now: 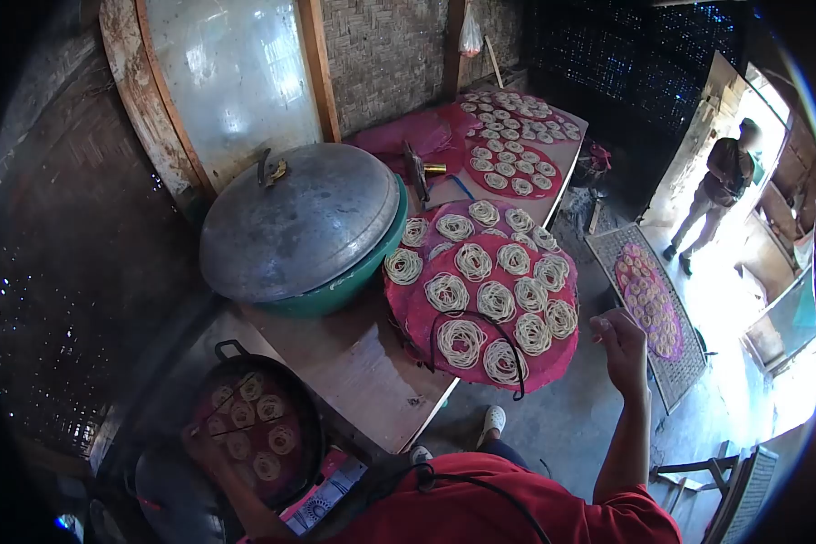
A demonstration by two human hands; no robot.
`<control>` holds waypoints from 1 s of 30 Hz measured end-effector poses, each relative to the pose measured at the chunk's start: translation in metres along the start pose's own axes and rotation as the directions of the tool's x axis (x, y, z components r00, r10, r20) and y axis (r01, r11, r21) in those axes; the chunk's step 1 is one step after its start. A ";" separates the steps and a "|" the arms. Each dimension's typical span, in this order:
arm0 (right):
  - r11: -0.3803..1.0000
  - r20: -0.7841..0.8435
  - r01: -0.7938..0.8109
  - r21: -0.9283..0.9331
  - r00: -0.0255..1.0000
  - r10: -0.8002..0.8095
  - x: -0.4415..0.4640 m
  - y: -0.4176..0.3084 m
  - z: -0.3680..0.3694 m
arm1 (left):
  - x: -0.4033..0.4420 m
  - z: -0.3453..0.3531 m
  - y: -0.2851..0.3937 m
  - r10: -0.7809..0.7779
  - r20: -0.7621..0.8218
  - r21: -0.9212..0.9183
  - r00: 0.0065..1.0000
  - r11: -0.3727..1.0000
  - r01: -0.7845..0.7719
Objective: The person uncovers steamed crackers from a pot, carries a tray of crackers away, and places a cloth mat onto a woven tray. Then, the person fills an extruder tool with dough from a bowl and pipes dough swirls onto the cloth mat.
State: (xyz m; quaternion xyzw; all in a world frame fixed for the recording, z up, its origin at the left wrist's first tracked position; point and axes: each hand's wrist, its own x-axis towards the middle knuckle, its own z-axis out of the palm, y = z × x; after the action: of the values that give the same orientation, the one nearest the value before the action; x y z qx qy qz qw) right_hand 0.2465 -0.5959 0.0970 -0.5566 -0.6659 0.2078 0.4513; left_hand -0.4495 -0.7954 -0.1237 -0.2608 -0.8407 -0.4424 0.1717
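Note:
My left hand [207,450] is over the left side of a black pan [314,426] with a loop handle. Its fingers look curled around the end of a thin dark bar, but shade blurs the grip. Inside the pan, several pale noodle nests [242,414] lie on a reddish sheet, with thin dark bars crossing above them. My right hand [622,344] is raised with curled fingers and shows nothing in them. It is just right of a round tray [553,370] covered in pink-red cloth and several coiled noodle nests [495,301]. A black wire loop [519,358] lies across this tray's front.
A large metal lid [299,218] covers a green basin [335,295] on the table [372,390]. More nest-covered red sheets [515,172] lie farther back. On the right, a woven rack [684,374] holds another sheet; a person [723,181] stands beyond it by the bright doorway.

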 end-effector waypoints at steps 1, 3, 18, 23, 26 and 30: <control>1.000 0.007 0.003 0.001 1.000 -0.003 0.003 0.000 0.002 | 0.005 -0.010 0.000 -0.006 -0.003 0.005 1.000 1.000 0.006; 1.000 0.014 0.010 0.024 1.000 -0.010 0.009 -0.002 0.010 | 0.017 -0.034 0.007 0.281 -0.054 0.139 0.958 0.952 -0.272; 0.981 -0.011 0.124 0.150 0.992 -0.123 0.092 0.062 0.000 | 0.171 -0.273 0.246 0.188 0.183 -0.234 0.965 0.962 -0.143; 0.975 -0.010 0.080 0.207 0.997 -0.080 0.120 0.113 -0.046 | 0.162 -0.313 0.443 0.036 0.431 -0.039 0.902 0.999 -0.021; 0.969 -0.014 0.043 0.245 0.999 -0.040 0.139 0.164 -0.090 | 0.139 -0.304 0.517 0.006 0.409 -0.059 0.912 0.998 0.020; 0.977 -0.028 -0.009 0.213 0.999 0.016 0.156 0.240 -0.167 | 0.101 -0.262 0.611 0.123 0.431 -0.292 0.894 0.956 0.009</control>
State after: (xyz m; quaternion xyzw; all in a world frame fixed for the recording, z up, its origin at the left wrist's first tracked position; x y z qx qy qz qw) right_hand 0.5223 -0.4179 0.0522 -0.5123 -0.6295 0.2724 0.5168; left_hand -0.1553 -0.6960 0.4722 -0.4019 -0.7766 -0.4825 -0.0514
